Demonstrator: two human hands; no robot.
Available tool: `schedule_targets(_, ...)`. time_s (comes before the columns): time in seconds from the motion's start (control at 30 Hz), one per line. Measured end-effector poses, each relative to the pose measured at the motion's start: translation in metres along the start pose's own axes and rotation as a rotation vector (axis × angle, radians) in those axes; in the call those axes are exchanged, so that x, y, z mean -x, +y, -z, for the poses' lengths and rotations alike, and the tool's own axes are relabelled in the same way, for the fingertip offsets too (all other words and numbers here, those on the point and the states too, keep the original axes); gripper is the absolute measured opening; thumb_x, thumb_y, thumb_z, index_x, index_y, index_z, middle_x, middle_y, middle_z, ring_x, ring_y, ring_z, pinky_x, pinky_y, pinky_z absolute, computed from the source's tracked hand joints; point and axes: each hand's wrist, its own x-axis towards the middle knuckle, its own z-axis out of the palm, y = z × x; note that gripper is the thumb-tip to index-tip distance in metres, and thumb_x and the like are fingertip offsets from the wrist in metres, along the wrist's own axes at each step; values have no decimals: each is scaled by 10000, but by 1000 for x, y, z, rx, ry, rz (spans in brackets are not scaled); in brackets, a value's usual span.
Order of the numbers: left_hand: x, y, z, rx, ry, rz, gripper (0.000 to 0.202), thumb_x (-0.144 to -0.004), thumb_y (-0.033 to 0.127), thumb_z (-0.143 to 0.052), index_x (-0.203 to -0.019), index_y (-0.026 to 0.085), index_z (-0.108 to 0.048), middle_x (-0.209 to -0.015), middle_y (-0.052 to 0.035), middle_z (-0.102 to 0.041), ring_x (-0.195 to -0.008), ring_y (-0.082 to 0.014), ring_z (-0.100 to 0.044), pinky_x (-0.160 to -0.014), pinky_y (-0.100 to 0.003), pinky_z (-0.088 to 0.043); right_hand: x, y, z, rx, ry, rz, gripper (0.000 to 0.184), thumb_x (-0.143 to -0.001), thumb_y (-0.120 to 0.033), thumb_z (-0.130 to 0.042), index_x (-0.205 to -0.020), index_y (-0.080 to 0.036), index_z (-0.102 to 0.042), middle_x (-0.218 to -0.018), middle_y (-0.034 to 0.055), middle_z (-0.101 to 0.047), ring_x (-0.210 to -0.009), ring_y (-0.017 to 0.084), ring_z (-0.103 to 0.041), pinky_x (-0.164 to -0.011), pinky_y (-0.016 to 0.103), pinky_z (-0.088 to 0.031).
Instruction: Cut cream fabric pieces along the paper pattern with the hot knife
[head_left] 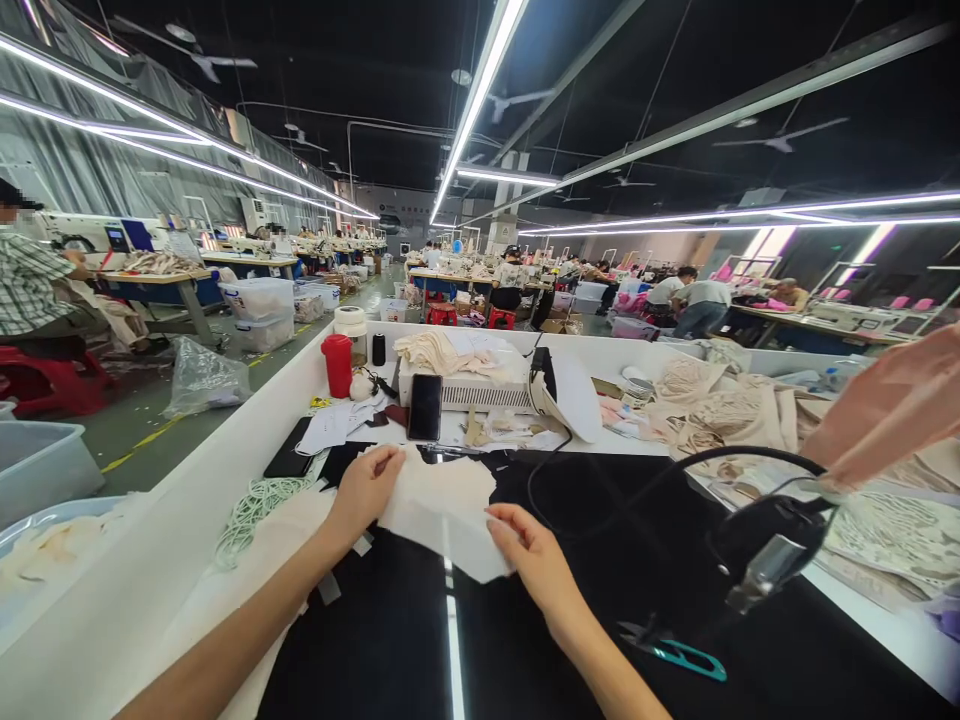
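A pale cream fabric piece (442, 505) with a whiter lower part is stretched between my hands, just above the glossy black worktop (600, 570). My left hand (369, 490) pinches its upper left corner, thumb and fingers pressed together. At the right edge, my right hand (529, 555) grips the piece between thumb and fingertips. Teal thread snips (679, 655) lie to the right of my right forearm. Beside my left forearm are a tangle of mint-green cord (259, 515) and a length of cream cloth (225, 610).
A phone (425, 408) leans against a white vented box (487, 392) behind the fabric. A red cup (337, 365) stands at the back left. On the right, a dark metal-tipped device (772, 560) with a cable stands before heaped beige fabric (720, 410). Co-workers sit farther off.
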Motion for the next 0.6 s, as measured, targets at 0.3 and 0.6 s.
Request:
schedule_targets(0.3, -48, -50, -9, -110, 36, 217, 310, -1021, 392, -651, -1214, 149, -650, -1179, -79, -676, -1002, -222, -686, -868, -415, -604, -106, 11, 3, 230, 235, 136, 355, -973, -484, -637, -1102, -155, -673, -915, 28, -694, -734, 153, -649, -678, 307, -557)
schedule_targets(0.6, -41, -75, -22, -71, 0, 433, 326, -1023, 396, -649, -1238, 151, -640, -1179, -81, -674, -978, -215, -691, -834, -396, -614, -118, 42, -9, 489, 289, 144, 309, -1017, -423, -608, -1184, -168, -664, -1016, 49, -701, -927, 201, -685, -894, 428, -580)
